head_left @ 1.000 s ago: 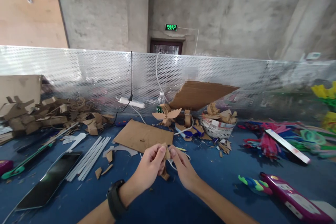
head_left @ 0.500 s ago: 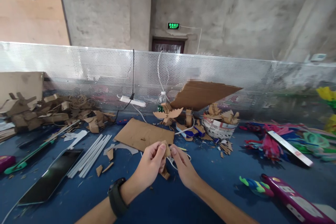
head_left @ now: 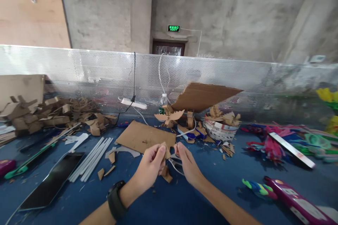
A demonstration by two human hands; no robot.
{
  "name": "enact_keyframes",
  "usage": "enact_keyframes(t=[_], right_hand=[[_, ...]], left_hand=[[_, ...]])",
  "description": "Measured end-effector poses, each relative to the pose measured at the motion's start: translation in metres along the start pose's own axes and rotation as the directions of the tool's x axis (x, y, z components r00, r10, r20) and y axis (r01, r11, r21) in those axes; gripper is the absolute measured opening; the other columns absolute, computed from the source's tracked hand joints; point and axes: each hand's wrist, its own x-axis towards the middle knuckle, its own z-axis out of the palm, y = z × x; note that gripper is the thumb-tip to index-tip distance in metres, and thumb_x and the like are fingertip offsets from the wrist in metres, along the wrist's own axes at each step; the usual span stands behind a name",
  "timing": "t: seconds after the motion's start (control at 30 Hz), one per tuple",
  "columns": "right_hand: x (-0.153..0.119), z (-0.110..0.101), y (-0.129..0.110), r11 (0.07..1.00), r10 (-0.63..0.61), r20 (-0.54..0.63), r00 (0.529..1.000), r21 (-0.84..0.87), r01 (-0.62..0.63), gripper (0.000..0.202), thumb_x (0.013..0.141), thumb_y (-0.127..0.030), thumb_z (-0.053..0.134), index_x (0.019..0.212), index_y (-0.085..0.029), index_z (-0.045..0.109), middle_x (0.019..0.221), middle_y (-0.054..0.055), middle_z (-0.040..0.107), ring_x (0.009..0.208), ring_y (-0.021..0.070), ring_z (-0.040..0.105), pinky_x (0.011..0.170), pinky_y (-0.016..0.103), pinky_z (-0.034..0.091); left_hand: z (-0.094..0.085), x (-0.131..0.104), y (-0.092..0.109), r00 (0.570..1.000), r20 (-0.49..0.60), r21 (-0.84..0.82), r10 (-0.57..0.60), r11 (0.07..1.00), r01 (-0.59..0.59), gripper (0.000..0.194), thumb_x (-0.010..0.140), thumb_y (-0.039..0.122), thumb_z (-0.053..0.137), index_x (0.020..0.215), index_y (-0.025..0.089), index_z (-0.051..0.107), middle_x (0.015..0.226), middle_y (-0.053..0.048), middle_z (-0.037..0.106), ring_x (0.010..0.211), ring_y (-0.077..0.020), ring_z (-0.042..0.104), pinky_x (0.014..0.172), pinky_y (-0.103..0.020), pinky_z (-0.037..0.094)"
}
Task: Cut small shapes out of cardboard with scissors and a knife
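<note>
My left hand, with a dark watch on its wrist, pinches a small brown cardboard piece between thumb and fingers. Below those fingers, a folded bit of cardboard pokes out; whether it belongs to the same piece I cannot tell. Just to the right, apart from the cardboard, my right hand has its thumb and fingers pressed together. Anything in that pinch is too small to see. Scissors with pale handles lie on the table between the hands, partly covered by the right one.
A flat cardboard sheet lies beyond my hands, with a winged cardboard figure behind it. White glue sticks and a phone are at left. A basket of scraps and a purple device are to the right.
My right hand has moved a little to the right, away from the cardboard piece, widening the gap between the hands. More of the scissors shows. My left hand keeps its pinch.
</note>
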Motion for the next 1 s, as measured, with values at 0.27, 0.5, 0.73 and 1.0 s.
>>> enact_keyframes(t=[0.27,0.5,0.73,1.0], right_hand=[[-0.009,-0.004,-0.028,0.984,0.024,0.2,0.979,0.17,-0.059,0.055,0.091,-0.077,0.061,0.094,-0.022,0.06,0.075,-0.004,0.045,0.064,0.0143,0.042,0.061,0.027,0.04],[-0.01,-0.01,-0.033,0.998,-0.049,0.137,0.989,0.036,0.044,0.038,0.093,-0.058,0.068,0.093,-0.02,0.071,0.071,-0.001,0.055,0.063,0.0155,0.048,0.06,0.028,0.041],[-0.008,-0.012,-0.042,0.993,-0.117,0.093,0.989,-0.001,0.118,0.026,0.091,-0.044,0.071,0.094,-0.02,0.081,0.073,0.001,0.06,0.055,0.0123,0.043,0.052,0.027,0.036],[-0.005,-0.012,-0.042,0.999,0.002,0.145,0.989,0.032,-0.007,0.036,0.089,-0.052,0.071,0.08,-0.018,0.075,0.058,-0.003,0.049,0.053,0.0121,0.039,0.049,0.026,0.03]], left_hand=[[-0.009,0.003,-0.012,0.99,0.037,0.3,0.137,0.943,-0.142,0.055,0.098,0.071,0.047,0.073,0.022,0.043,0.061,0.008,0.034,0.052,-0.0095,0.031,0.05,-0.025,0.027],[-0.012,0.001,-0.015,0.982,0.024,0.514,0.186,0.84,-0.171,0.045,0.108,0.049,0.035,0.071,0.023,0.04,0.062,0.005,0.042,0.057,-0.0131,0.04,0.058,-0.028,0.031],[-0.015,0.0,-0.014,0.971,0.058,0.63,0.23,0.747,-0.215,0.039,0.108,0.038,0.036,0.072,0.023,0.039,0.062,0.005,0.043,0.058,-0.0138,0.042,0.06,-0.029,0.029],[-0.011,0.001,-0.014,0.98,0.04,0.57,0.197,0.801,-0.185,0.037,0.107,0.044,0.039,0.078,0.022,0.046,0.063,0.005,0.042,0.058,-0.0133,0.04,0.058,-0.027,0.03]])
